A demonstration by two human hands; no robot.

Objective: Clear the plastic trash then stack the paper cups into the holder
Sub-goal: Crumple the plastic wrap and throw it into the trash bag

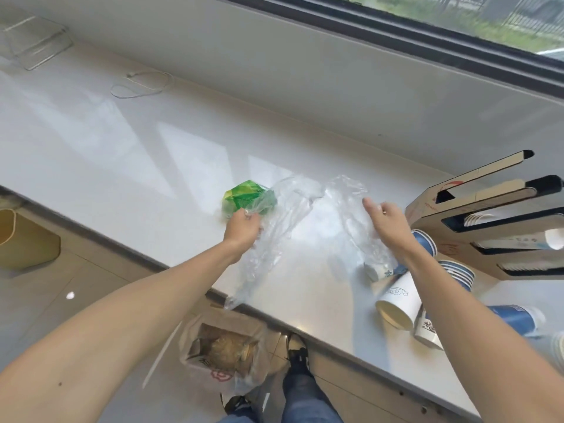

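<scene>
Two hands over my table [122, 141]: left hand [242, 225] pinches the clear plastic sheet [283, 227] beside a green wrapper [244, 196]; right hand [386, 219] spread open on it.

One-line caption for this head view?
Left hand grips clear plastic beside a green wrapper; right hand reaches near scattered paper cups.

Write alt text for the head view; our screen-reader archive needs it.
Left hand grips clear plastic beside a green wrapper on a white counter; right hand hovers open over more plastic. Paper cups lie scattered by a cardboard holder at right.
</scene>
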